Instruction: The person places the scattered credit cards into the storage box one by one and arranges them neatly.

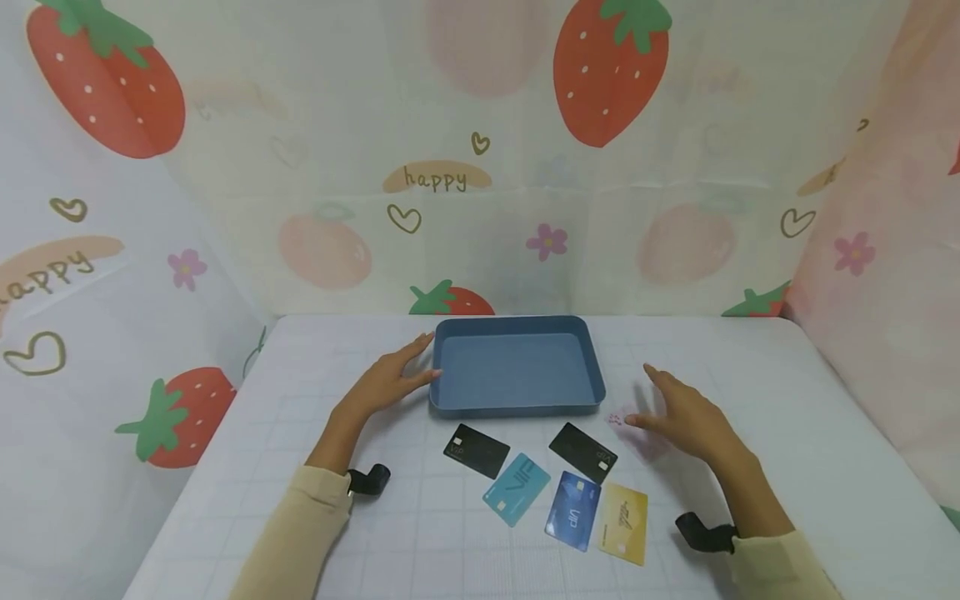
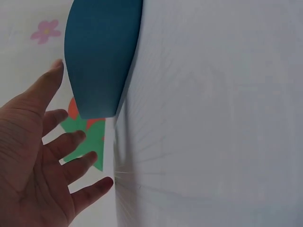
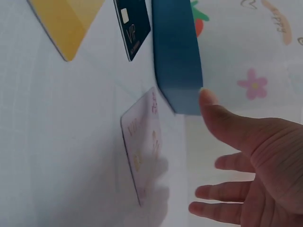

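Note:
A shallow blue tray lies on the table, its long side across. At its left side is my left hand, fingers extended and spread; thumb and fingertips are by the rim, and I cannot tell whether they touch it. Right of the tray, my right hand hovers with spread fingers, holding nothing. A pale pink card lies flat near it, mostly hidden in the head view. In front of the tray lie a black card, another black card, a teal card, a blue card and a gold card.
The white table has a faint grid pattern. Behind it and at both sides hang printed curtains with strawberries, hearts and flowers. A black wrist camera sits on the left wrist, and a black wrist camera on the right.

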A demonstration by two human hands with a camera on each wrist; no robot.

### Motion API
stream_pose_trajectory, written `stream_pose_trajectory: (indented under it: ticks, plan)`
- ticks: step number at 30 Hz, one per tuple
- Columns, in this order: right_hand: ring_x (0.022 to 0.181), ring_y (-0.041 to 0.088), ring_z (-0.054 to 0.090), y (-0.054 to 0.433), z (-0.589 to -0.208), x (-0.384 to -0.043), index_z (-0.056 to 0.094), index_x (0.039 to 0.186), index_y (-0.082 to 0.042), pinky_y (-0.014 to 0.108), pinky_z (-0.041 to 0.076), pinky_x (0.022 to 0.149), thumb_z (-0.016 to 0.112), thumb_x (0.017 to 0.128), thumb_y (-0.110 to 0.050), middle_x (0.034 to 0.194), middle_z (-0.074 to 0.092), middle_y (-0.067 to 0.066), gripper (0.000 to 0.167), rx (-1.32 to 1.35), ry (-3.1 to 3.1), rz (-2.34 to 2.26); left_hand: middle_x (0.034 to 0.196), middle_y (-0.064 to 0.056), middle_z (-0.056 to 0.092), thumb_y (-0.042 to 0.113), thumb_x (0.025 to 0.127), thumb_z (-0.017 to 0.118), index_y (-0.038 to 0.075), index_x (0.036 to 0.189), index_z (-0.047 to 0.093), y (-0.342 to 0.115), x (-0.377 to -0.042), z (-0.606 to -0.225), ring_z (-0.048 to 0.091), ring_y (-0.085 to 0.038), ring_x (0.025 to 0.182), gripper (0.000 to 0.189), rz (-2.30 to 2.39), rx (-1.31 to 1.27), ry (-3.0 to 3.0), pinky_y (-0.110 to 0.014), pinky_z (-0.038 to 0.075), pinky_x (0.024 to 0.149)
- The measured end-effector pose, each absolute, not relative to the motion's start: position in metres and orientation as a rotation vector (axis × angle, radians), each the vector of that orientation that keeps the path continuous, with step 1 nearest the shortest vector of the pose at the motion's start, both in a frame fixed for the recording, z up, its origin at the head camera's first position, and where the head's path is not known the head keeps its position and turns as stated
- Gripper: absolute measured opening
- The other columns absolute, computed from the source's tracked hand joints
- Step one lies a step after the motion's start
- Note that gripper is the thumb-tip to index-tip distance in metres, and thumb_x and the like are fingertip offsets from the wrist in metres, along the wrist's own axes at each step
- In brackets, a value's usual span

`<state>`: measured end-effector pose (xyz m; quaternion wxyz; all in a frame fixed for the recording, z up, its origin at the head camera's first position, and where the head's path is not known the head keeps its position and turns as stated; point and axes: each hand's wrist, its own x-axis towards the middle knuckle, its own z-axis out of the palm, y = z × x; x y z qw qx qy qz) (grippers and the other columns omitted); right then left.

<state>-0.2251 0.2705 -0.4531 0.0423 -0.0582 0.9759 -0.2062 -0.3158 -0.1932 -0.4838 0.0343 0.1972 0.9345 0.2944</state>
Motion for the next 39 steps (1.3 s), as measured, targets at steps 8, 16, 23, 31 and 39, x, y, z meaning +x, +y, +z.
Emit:
stream_pose_trajectory:
  ticks: [8, 16, 23, 31, 39]
  plan:
    - [0.13, 0.053, 0.047, 0.267, -0.456, -0.222, 0.053, 0.142, 0.005, 0.068, 0.043, 0.102, 0.085, 0.082, -0.034, 0.141, 0.052, 0.034, 0.078, -0.151, 2.941, -0.615, 0.164, -0.007, 0.03, 0.045, 0.097, 0.068, 0.024, 0.162, 0.028, -0.198, -0.318, -0.49, 0.033, -0.035, 0.149, 0.08, 1.027, 0.645, 2.813, -0.056, 0.029, 0.12]
    - [0.104, 0.04, 0.062, 0.267, -0.457, -0.222, 0.062, 0.132, 0.002, 0.058, 0.055, 0.087, 0.09, 0.076, -0.034, 0.117, 0.064, 0.026, 0.072, -0.108, 2.932, -0.587, 0.164, -0.006, 0.031, 0.044, 0.099, 0.065, 0.021, 0.161, 0.031, -0.198, -0.319, -0.496, 0.04, -0.039, 0.143, 0.075, 1.133, 0.681, 2.759, -0.054, 0.033, 0.118]
    - [0.087, 0.029, 0.058, 0.268, -0.46, -0.223, 0.068, 0.12, -0.001, 0.049, 0.055, 0.076, 0.093, 0.07, -0.042, 0.106, 0.063, 0.018, 0.07, -0.137, 2.936, -0.532, 0.162, -0.01, 0.035, 0.042, 0.101, 0.063, 0.015, 0.16, 0.033, -0.198, -0.32, -0.503, 0.039, -0.034, 0.145, 0.071, 1.213, 0.725, 2.698, -0.05, 0.033, 0.119]
    - [0.085, 0.029, 0.056, 0.264, -0.462, -0.226, 0.067, 0.115, -0.002, 0.044, 0.055, 0.071, 0.095, 0.067, -0.042, 0.104, 0.061, 0.019, 0.068, -0.125, 2.947, -0.47, 0.161, -0.006, 0.036, 0.044, 0.101, 0.063, 0.017, 0.16, 0.034, -0.199, -0.322, -0.505, 0.038, -0.029, 0.146, 0.071, 1.223, 0.725, 2.706, -0.047, 0.032, 0.12]
    - [0.086, 0.029, 0.055, 0.263, -0.462, -0.226, 0.068, 0.11, -0.002, 0.043, 0.052, 0.07, 0.095, 0.069, -0.034, 0.102, 0.06, 0.017, 0.059, -0.087, 2.922, -0.476, 0.162, -0.008, 0.034, 0.041, 0.101, 0.063, 0.014, 0.16, 0.034, -0.199, -0.321, -0.504, 0.036, -0.031, 0.147, 0.071, 1.257, 0.757, 2.676, -0.047, 0.031, 0.12]
